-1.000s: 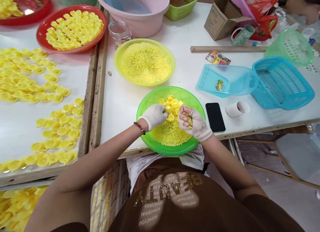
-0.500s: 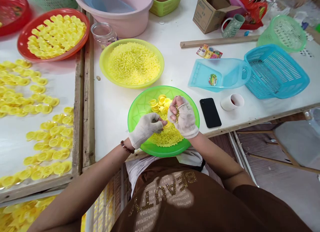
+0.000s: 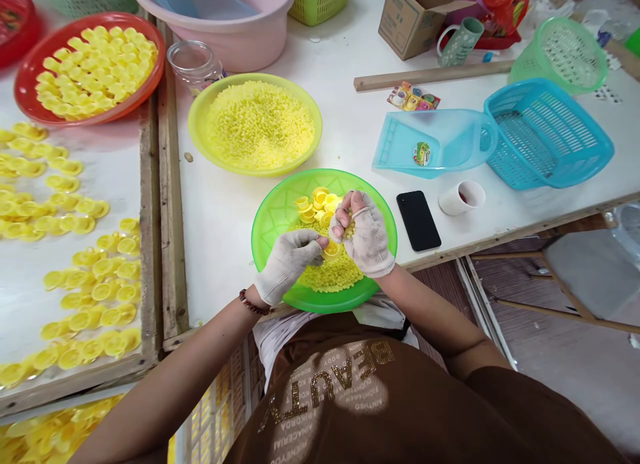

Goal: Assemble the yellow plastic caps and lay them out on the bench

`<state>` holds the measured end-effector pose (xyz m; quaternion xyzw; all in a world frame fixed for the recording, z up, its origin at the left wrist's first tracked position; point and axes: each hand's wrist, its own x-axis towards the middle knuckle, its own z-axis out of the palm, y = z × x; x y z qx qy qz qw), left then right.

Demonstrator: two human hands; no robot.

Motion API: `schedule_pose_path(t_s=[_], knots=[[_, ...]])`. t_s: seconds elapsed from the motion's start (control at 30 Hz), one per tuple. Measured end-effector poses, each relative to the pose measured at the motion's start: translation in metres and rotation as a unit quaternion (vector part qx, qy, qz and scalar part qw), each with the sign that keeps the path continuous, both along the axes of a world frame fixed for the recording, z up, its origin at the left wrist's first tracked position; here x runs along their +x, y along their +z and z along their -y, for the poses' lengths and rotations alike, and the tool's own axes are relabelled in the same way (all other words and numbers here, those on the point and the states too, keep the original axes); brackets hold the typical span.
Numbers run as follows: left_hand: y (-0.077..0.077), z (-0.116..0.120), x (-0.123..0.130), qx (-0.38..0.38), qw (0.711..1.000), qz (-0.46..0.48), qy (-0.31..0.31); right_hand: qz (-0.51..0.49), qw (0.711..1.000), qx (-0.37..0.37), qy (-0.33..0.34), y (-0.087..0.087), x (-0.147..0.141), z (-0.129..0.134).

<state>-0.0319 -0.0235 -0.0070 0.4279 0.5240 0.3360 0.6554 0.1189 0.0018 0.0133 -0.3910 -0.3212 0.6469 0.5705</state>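
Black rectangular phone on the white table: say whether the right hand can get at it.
Probably yes: only the round green plastic bowl's rim lies between the white-gloved right hand and the phone, though that hand holds small yellow pellets.

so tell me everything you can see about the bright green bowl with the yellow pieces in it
The bright green bowl is round and shallow, apparently translucent plastic, with faint crossing lines on its inner wall. It sits open side up at the table's front edge, its near rim reaching past that edge in this view. Inside lie small yellow pellets, with yellow cup-shaped pieces heaped toward the far side. The left grip and right grip are over it; whether either touches it is unclear.
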Motion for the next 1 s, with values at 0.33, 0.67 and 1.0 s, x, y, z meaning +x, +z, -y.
schedule_pose_path(t_s=[0.33,0.67,1.0], knots=[[0.0,0.001,-0.004,0.015,0.999,-0.026,0.015,-0.004,0.999,-0.026,0.035,0.003,0.008,0.001],[0.008,-0.002,-0.021,0.013,0.997,0.011,0.078,0.392,0.85,0.311,0.162,-0.015,0.042,0.025],[0.02,-0.001,-0.018,0.027,0.997,-0.014,0.065,0.446,0.804,0.363,0.152,-0.014,0.041,0.025]])
